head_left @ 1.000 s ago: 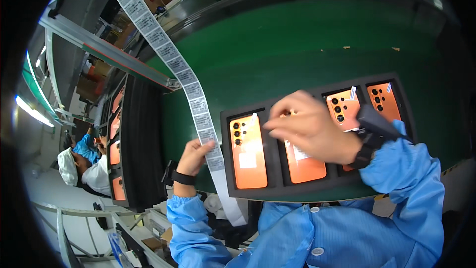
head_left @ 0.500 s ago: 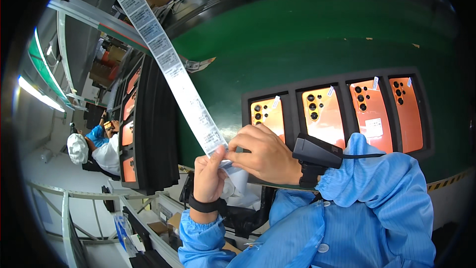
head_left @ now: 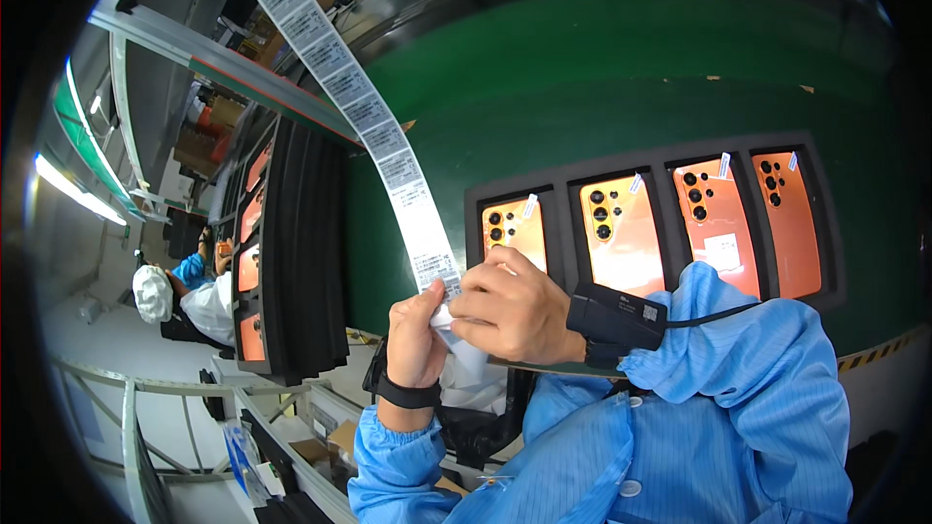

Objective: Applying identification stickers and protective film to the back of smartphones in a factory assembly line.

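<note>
A long strip of printed white labels [head_left: 361, 107] runs down from the upper left to my hands, just above the table's near edge. My left hand [head_left: 416, 344] is closed on its lower end, thumb on top. My right hand [head_left: 516, 303] is closed beside it, its fingertips pinching the strip's edge; whether a single label is lifted there is hidden. Beyond my right hand lies a dark foam tray [head_left: 565, 196] with orange phones [head_left: 621, 238] lying camera side up, each with a small tab. The third phone [head_left: 716, 218] also carries a white label. My right hand partly covers the nearest phone [head_left: 515, 231].
A green work surface [head_left: 582, 87] spreads behind the tray. Stacked black trays [head_left: 309, 262] with more phones stand at the left. A person in a white cap [head_left: 152, 293] works beyond them. White crumpled backing [head_left: 476, 378] hangs below my hands. A corded black device [head_left: 616, 320] sits on my right wrist.
The label strip has swung to the right and now bends more steeply down to my hands. My right hand has turned slightly, rolling the wrist device. The tray appears shifted a little left in view.
</note>
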`<state>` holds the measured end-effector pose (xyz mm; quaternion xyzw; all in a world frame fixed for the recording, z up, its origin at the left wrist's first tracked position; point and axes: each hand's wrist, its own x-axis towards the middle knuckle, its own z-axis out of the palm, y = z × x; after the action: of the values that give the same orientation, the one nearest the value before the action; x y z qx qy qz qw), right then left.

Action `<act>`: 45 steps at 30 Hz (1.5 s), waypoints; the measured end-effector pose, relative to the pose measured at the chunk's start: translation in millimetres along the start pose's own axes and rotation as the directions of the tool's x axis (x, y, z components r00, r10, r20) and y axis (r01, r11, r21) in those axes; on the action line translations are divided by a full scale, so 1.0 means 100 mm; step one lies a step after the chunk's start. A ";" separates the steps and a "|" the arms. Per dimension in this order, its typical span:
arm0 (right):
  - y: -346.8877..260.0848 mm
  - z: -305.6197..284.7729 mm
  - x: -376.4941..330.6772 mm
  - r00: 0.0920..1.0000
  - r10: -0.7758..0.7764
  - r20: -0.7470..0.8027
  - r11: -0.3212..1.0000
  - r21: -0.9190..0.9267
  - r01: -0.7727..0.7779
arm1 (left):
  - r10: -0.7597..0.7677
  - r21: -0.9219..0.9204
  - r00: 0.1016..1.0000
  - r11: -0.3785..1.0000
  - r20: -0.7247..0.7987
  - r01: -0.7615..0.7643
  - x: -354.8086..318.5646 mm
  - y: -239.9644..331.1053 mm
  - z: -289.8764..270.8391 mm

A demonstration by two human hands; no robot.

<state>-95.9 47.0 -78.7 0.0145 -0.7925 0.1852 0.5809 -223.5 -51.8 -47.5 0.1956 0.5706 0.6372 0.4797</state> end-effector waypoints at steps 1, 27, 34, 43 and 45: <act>0.00 0.00 0.02 0.993 0.104 -0.063 0.993 0.068 -0.099 | 0.016 0.043 1.000 0.999 0.023 -0.017 0.04 -0.01 -0.08; 0.12 -2.70 -1.04 0.100 0.860 -0.501 0.403 0.544 -0.736 | 0.305 0.278 0.280 0.052 0.910 -0.959 0.95 -0.93 2.39; 0.01 -2.76 -0.95 0.166 0.882 -0.442 0.422 0.581 -0.696 | 0.234 0.173 0.108 -0.277 0.966 -0.945 0.91 -1.18 2.79; 0.16 -2.92 -0.87 0.348 0.818 -0.459 0.530 0.365 -0.765 | 0.201 0.030 -0.061 -0.420 0.978 -0.907 1.02 -1.24 2.97; 0.17 -2.95 -0.86 0.415 0.800 -0.434 0.553 0.263 -0.790 | 0.224 0.021 -0.067 -0.368 0.972 -0.930 1.08 -1.26 2.97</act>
<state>198.2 137.5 -87.7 -0.4059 -0.5190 0.4411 0.6093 12.4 184.2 -114.2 0.9212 0.2941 0.2327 -0.1036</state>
